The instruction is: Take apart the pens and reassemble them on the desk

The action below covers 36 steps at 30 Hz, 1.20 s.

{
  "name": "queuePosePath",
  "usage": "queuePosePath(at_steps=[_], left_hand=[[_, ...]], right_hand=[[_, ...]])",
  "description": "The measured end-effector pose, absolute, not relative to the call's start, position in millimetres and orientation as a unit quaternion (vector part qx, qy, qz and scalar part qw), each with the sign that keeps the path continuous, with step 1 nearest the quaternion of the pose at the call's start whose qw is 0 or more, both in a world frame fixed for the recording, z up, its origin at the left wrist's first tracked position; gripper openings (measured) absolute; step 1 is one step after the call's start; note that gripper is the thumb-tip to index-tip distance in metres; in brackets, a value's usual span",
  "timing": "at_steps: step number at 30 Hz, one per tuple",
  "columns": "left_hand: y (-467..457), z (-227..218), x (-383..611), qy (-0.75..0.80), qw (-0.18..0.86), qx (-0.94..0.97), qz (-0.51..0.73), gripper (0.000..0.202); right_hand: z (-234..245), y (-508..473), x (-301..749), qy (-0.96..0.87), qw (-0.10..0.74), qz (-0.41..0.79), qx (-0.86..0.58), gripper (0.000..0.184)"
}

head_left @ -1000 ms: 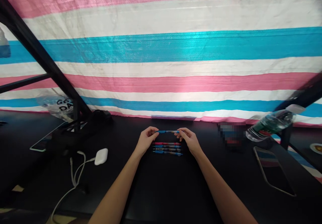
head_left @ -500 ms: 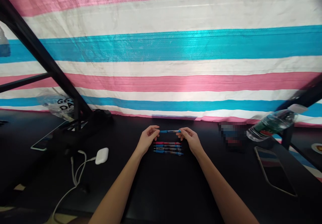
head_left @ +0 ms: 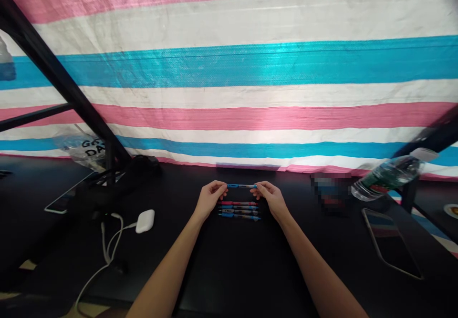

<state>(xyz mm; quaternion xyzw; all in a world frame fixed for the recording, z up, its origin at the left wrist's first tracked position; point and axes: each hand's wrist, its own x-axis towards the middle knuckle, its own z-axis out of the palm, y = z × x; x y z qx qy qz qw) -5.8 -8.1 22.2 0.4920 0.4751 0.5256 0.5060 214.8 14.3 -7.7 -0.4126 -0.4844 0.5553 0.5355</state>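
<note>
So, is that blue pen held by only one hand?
No, the left hand and the right hand each pinch one end of the blue pen.

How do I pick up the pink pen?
Pinch the pink pen at its middle, coming down from above. It lies flat and sideways, with a blue pen close along its near side, so there's little room to slide fingers under.

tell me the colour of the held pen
The pen is blue with a paler middle, in the head view.
</note>
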Motion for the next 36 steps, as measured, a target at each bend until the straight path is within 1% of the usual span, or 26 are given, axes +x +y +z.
queuePosePath(at_steps=[5,10,13,18,23,28,36], left_hand=[[-6.9,19.8,-4.7,0.458,0.529,0.464,0.543,0.029],[-6.7,20.0,-1.7,0.428,0.587,0.403,0.557,0.03],[-6.6,21.5,-1.9,0.412,0.608,0.373,0.567,0.029],[-6.7,23.7,-2.8,0.401,0.619,0.341,0.583,0.029],[-8.5,24.7,0.9,0.393,0.617,0.343,0.589,0.029],[-9.8,26.7,1.7,0.389,0.603,0.363,0.595,0.028],[-9.4,25.7,0.8,0.408,0.573,0.402,0.586,0.028]], right_hand=[[-6.0,13.6,215.0,-0.483,0.537,0.556,-0.412,0.033],[-5.4,12.5,217.0,-0.459,0.558,0.575,-0.384,0.036],[-4.7,10.8,216.1,-0.435,0.572,0.603,-0.347,0.032],[-1.2,8.5,215.1,-0.405,0.546,0.675,-0.286,0.035],[-2.2,7.7,218.0,-0.358,0.535,0.723,-0.251,0.032],[-7.2,7.8,218.1,-0.373,0.543,0.713,-0.242,0.025],[-6.3,8.3,217.2,-0.386,0.549,0.694,-0.261,0.025]])
